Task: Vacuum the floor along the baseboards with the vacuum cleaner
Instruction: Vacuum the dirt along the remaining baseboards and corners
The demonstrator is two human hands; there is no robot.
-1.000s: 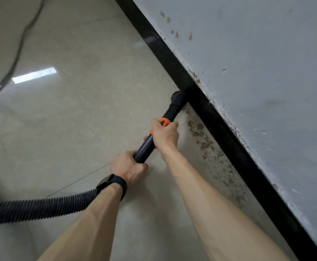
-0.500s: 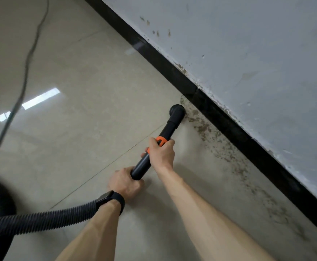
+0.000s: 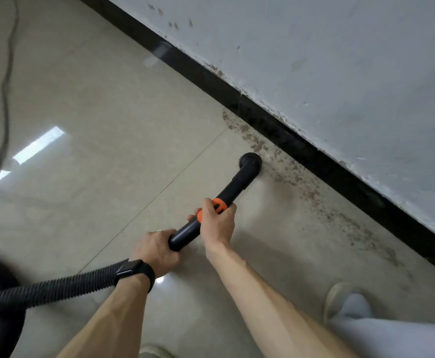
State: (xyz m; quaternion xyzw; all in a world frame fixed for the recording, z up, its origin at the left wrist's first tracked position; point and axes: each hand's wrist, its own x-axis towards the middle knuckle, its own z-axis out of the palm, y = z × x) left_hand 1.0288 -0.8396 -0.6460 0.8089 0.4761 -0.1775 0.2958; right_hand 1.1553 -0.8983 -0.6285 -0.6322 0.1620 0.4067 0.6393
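Beige tiles (image 3: 95, 112), black baseboard (image 3: 301, 148), seemingly grime (image 3: 303, 183)

No text, label, brand, number or sign can be read. The black plastic vacuum tube with an orange collar (image 3: 233, 188), near the middle of the view, shows only plain surfaces. The screen of the black rectangular wristwatch (image 3: 129, 270), toward seven o'clock, is dark.
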